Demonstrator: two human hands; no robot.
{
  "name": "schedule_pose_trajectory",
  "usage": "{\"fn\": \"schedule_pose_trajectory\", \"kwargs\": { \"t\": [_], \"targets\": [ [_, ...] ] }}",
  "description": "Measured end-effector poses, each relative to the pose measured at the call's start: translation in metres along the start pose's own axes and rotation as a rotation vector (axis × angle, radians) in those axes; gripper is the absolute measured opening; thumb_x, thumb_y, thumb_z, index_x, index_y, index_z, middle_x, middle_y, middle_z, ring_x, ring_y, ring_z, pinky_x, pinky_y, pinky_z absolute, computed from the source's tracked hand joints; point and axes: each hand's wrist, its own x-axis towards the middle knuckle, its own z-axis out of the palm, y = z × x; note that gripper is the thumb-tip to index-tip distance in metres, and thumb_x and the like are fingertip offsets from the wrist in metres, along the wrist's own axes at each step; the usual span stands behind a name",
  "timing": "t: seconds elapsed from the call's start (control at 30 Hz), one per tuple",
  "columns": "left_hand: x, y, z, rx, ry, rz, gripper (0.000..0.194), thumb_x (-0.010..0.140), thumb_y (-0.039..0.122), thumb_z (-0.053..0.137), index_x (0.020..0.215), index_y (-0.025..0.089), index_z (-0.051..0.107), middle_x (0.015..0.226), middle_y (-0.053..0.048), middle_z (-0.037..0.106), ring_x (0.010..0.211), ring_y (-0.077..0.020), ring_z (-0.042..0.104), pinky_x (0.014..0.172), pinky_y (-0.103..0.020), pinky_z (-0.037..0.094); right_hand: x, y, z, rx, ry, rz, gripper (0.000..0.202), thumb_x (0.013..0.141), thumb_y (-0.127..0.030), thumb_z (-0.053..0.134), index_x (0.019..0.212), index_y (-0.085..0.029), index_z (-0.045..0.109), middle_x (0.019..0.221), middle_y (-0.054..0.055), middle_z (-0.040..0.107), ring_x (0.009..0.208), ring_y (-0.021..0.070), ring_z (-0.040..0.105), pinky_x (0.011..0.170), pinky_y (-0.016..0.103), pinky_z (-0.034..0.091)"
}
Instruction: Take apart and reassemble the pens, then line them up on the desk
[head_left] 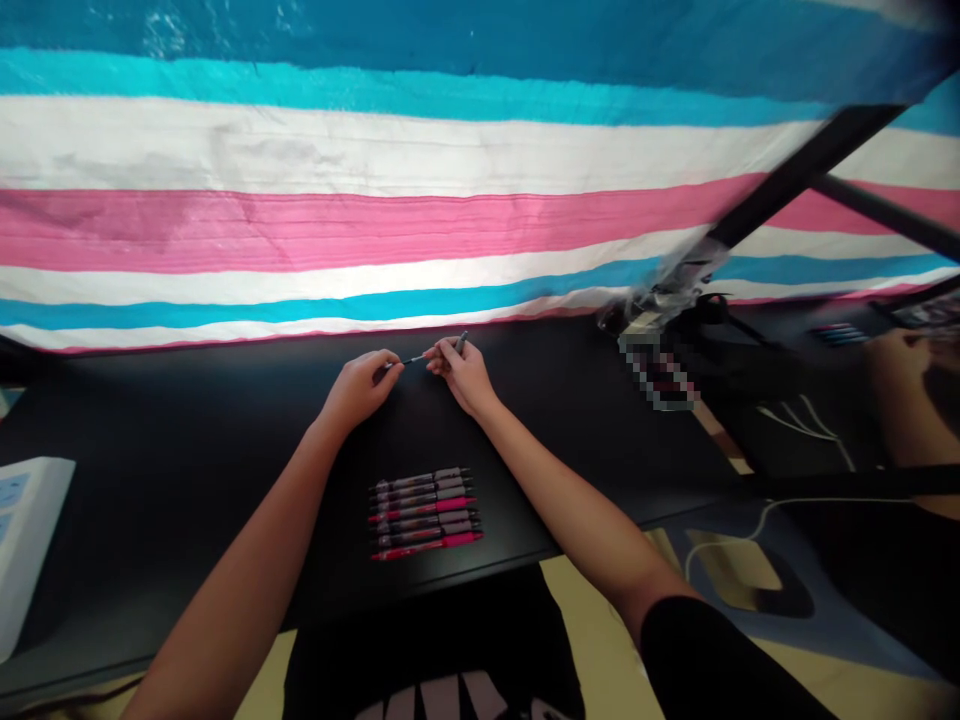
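Note:
Near the far edge of the black table, my left hand [369, 384] is closed on a thin pen part [412, 360] that points toward my other hand. My right hand [461, 372] is closed round a grey pen barrel [461, 342], whose end sticks up past the fingers. The tip of the thin part is close to my right fingertips; whether they touch it cannot be made out. Nearer my body, a row of several pens [426, 512] lies side by side, some with dark grips and some red or pink.
A white box [34, 540] stands at the left. At the right are clear plastic bags [667, 290], a dark bag [720, 345], white cables [806, 425] and a black frame [817, 160]. Another person's arm [911, 400] is at the far right. A striped sheet [375, 220] hangs behind the table.

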Motion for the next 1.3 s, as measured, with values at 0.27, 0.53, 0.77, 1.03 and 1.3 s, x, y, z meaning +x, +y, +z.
{"fn": "schedule_pose_trajectory", "kwargs": {
  "t": [0.27,0.53,0.77,1.03,1.3],
  "targets": [
    [0.0003,0.0004,-0.0004,-0.019,-0.008,-0.016,0.027,0.098,0.034,0.054,0.110,0.020,0.073,0.087,-0.005,0.074,0.073,-0.0191,0.065,0.074,-0.031,0.049,-0.0008,0.0007,-0.0026,-0.068,-0.019,-0.042,0.026,0.077,-0.039,0.082,0.090,-0.017,0.075,0.073,-0.001,0.065,0.061,0.0085,0.055,0.058,0.023,0.044],
    [-0.0001,-0.0028,0.0004,-0.006,0.002,-0.010,0.023,0.096,0.036,0.056,0.101,0.019,0.071,0.085,-0.006,0.073,0.070,-0.0187,0.063,0.070,-0.031,0.048,0.0007,0.0026,-0.0035,-0.099,-0.045,-0.046,0.029,0.075,-0.036,0.081,0.097,-0.018,0.078,0.076,-0.001,0.064,0.064,0.0091,0.053,0.060,0.025,0.043],
    [0.0010,-0.0025,0.0010,0.007,-0.019,-0.014,0.024,0.096,0.041,0.060,0.095,0.020,0.071,0.082,-0.005,0.074,0.070,-0.0193,0.065,0.070,-0.031,0.048,0.0025,0.0047,-0.0046,-0.134,-0.091,-0.071,0.029,0.076,-0.042,0.082,0.088,-0.018,0.071,0.074,0.000,0.068,0.060,0.0092,0.054,0.055,0.024,0.040],
    [0.0006,-0.0039,0.0005,-0.007,-0.009,0.004,0.025,0.097,0.038,0.058,0.104,0.021,0.075,0.093,-0.007,0.078,0.079,-0.0219,0.070,0.077,-0.033,0.053,0.0009,0.0013,-0.0013,-0.097,-0.122,-0.056,0.038,0.073,-0.047,0.087,0.078,-0.021,0.061,0.062,-0.005,0.058,0.048,0.0062,0.041,0.045,0.023,0.029],
    [0.0016,-0.0067,0.0018,0.017,0.021,0.026,0.024,0.097,0.039,0.058,0.102,0.021,0.073,0.091,-0.007,0.075,0.075,-0.0207,0.065,0.074,-0.033,0.050,0.0007,0.0008,-0.0029,-0.127,-0.136,-0.067,0.028,0.078,-0.044,0.081,0.091,-0.019,0.074,0.079,0.001,0.068,0.048,0.0049,0.040,0.046,0.026,0.033]
  ]
}}
